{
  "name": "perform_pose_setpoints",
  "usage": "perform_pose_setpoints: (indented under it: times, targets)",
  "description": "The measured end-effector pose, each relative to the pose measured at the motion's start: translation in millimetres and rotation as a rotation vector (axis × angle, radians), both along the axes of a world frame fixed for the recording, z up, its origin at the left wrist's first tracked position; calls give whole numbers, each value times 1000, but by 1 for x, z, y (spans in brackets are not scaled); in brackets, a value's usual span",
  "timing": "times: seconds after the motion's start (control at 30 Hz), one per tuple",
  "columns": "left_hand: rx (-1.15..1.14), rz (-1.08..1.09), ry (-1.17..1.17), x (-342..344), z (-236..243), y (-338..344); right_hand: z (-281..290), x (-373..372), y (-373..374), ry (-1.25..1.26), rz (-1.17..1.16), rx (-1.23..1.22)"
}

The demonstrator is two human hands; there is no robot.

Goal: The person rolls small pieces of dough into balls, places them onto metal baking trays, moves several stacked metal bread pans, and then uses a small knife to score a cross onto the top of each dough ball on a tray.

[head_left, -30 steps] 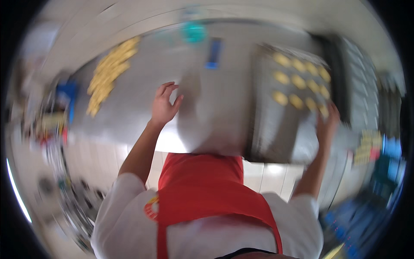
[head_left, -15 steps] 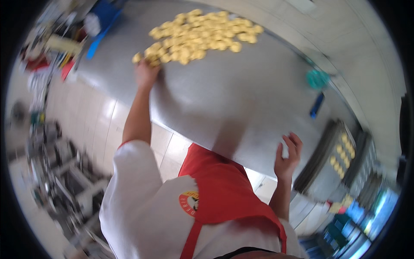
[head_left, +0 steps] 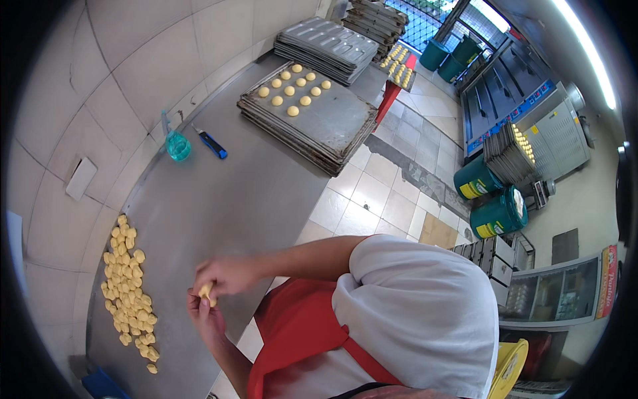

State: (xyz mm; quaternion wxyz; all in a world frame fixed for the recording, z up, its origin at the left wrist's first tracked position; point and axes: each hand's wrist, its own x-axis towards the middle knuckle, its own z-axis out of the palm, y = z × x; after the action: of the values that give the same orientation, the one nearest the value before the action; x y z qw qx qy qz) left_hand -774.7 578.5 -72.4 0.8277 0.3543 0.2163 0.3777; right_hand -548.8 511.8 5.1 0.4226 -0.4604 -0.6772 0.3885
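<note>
1. Dough piece point(head_left: 206, 290), small and pale yellow, sits pinched between both hands above the near edge of the steel bench point(head_left: 219, 199), close to its left end.
2. Right hand point(head_left: 226, 274) is on top with fingers curled shut over the piece; left hand point(head_left: 205, 316) cups it from beneath, palm up. Both are closed on that one lump.
3. What's changed: half a second ago the left hand was stretched out to the heap of dough pieces point(head_left: 127, 286) and the right hung free at the bench edge. Now both meet at the body, so a piece has come off the heap and looks to be getting shaped.
4. Heap lies at the left end, along the wall side, well apart from the baking tray point(head_left: 312, 123) at the far right end, which carries a few rounded pieces in rows on top of a stack of trays.
5. Along the back edge: a teal cup-like thing point(head_left: 178, 145) and a blue-handled knife point(head_left: 212, 143), just beside each other.
6. Off the bench, on the floor: two green drums with yellow labels point(head_left: 498, 213), and lower right a yellow round tub point(head_left: 508, 366). A red and yellow upright sign point(head_left: 606, 279) hangs beside a glass-fronted cabinet.
</note>
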Motion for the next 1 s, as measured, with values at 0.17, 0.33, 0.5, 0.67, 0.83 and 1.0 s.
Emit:
perform_pose_setpoints:
  times: [0.17, 0.33, 0.5, 0.67, 0.83, 1.0]
  targets:
    - [463, -67, 690, -21, -36, 2, -22, 111, -41, -140, -520, 237]
    - [1245, 4, 1420, 1, -97, -78, -136, 177, -107, -830, -186, 100]
    - [1273, 91, 1297, 101, -94, -19, -163, 116, -18, -796, -124, 226]
    - [1236, 139, 1355, 56, -98, 13, -188, 199, 18, -784, -205, 318]
    - [1152, 198, 1457, 53, -111, -67, -185, 169, -58, -795, -191, 333]
    - [1321, 65, 1396, 133, -94, 16, -183, 133, -2, -902, -200, 266]
